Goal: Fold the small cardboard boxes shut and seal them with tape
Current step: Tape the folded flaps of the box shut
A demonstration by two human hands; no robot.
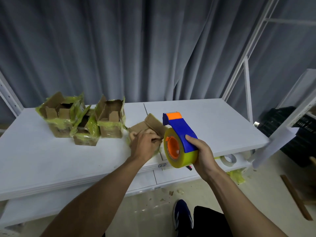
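Observation:
A small cardboard box (pixel 150 124) stands near the middle of the white table (pixel 213 120), one flap raised. My left hand (pixel 144 144) lies over its top, fingers curled onto the flaps. My right hand (pixel 203 155) grips the blue handle of a tape dispenser (pixel 179 130) with an orange blade guard and a yellowish tape roll (pixel 177 151), held just right of the box, above the table's front edge. Three more small boxes stand open at the left: one (pixel 59 115), one (pixel 85 132) and one (pixel 111 120), all with yellow-green tape scraps clinging to them.
A spare tape roll (pixel 228 159) lies on a lower shelf to the right. White rack posts (pixel 248 93) rise at the right, with a black crate (pixel 294 134) beyond. Grey curtains hang behind. Tape and cardboard scraps litter the floor beside my shoe (pixel 183 214).

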